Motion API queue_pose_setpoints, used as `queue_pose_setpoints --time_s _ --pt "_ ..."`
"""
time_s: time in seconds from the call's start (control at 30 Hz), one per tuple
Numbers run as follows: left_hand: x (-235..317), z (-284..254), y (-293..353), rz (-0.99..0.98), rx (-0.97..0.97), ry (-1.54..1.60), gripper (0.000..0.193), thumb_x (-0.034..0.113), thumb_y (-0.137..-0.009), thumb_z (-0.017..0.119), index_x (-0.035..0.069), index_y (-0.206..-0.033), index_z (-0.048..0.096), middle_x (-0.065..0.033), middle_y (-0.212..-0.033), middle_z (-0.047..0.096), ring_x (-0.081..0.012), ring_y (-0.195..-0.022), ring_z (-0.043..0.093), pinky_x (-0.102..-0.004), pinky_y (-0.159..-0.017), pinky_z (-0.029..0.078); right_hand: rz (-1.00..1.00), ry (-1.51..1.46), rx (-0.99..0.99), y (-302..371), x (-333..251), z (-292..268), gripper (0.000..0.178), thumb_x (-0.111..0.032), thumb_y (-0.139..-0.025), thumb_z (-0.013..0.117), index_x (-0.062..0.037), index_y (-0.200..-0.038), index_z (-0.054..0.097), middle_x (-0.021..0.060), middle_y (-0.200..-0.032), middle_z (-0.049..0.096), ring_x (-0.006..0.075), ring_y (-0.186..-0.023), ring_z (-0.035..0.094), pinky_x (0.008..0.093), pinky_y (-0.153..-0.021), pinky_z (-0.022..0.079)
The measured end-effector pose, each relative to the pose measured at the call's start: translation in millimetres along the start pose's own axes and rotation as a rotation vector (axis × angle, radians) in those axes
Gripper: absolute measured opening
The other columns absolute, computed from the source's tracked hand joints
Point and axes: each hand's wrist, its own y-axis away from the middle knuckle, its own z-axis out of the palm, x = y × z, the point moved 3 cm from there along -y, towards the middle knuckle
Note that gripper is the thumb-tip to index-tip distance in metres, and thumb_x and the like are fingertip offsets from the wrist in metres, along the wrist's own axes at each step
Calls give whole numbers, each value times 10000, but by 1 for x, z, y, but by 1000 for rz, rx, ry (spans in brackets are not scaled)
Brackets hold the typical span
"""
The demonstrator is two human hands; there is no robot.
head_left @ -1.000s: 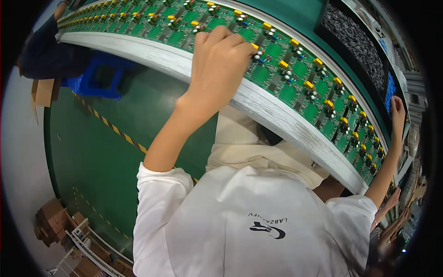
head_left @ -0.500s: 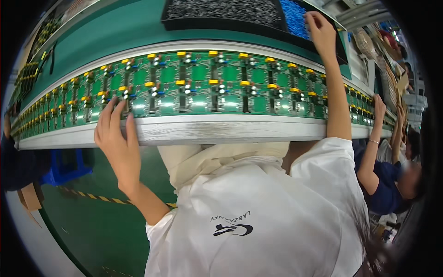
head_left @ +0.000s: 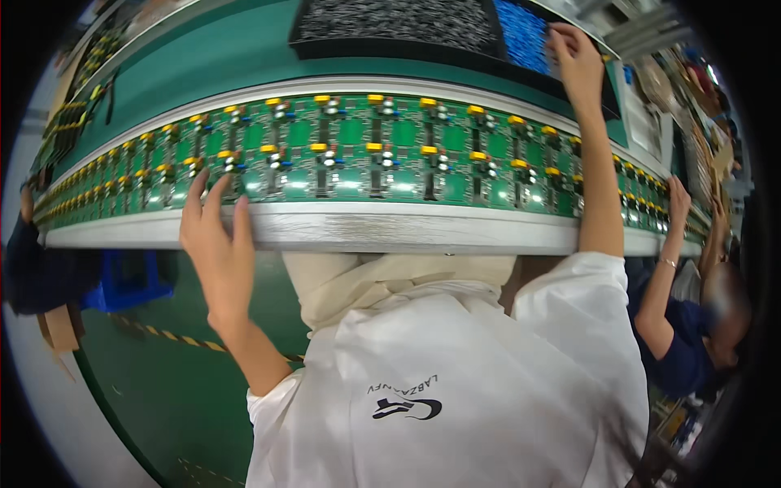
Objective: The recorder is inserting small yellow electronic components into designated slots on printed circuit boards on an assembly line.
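Observation:
A long row of green circuit boards (head_left: 351,132) with yellow, blue and silver components lies in a metal rail (head_left: 390,228) in front of me. My left hand (head_left: 215,236) is at the rail's near edge, its fingers spread, the tips over the lower boards left of centre. No part shows in it. My right hand (head_left: 579,73) is stretched out over the right end of a black tray (head_left: 382,50), beside a heap of small blue components (head_left: 525,39). Its fingers are bent toward the thumb; anything pinched there is too small to make out.
Dark grey small parts (head_left: 394,23) fill the tray's larger compartment. Co-workers' arms reach to the line at right, one with a bracelet (head_left: 669,262); another person's hand (head_left: 27,203) is at far left. A blue stool (head_left: 130,281) stands below the rail.
The view has shifted slightly. My left hand keeps its place by the rail with fingers spread, and my right hand stays over the blue components, its fingers a little more curled.

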Motion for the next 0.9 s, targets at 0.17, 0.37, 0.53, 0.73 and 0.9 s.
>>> queue_pose_setpoints --time_s 0.17,0.37,0.53,0.73,0.9 --pt "45 -5 -59 271 158 303 176 42 -854 624 12 -1026 649 -115 -1106 641 -295 -1042 597 -358 -910 448 97 -238 -80 16 -44 6 186 -158 -939 600 -33 -1055 676 2 -826 645 51 -717 549 191 -651 438" --pt "79 39 -168 748 145 332 170 130 -831 669 11 -953 662 -151 -945 662 -321 -805 638 -391 -771 514 51 -292 -328 41 -106 37 183 -142 -952 577 -35 -1069 668 -4 -833 629 50 -748 548 193 -674 431" --pt "91 83 -224 655 -255 387 189 179 -788 705 24 -892 673 -162 -810 647 -331 -766 624 -412 -717 500 16 -255 -401 57 -123 47 175 -136 -956 569 -39 -1067 663 -2 -839 623 50 -770 546 199 -689 426" --pt "89 81 -221 605 -70 572 167 151 -809 694 1 -864 646 -153 -782 655 -303 -755 639 -387 -680 501 46 -226 -424 62 -131 51 171 -131 -952 573 -40 -1068 661 -2 -845 624 48 -777 544 199 -690 424" --pt "82 86 -223 353 -196 954 130 105 -825 667 -16 -873 658 -152 -789 671 -261 -712 658 -346 -638 506 39 -248 -478 64 -130 58 166 -129 -955 571 -45 -1064 664 -5 -842 623 42 -767 539 191 -681 416"
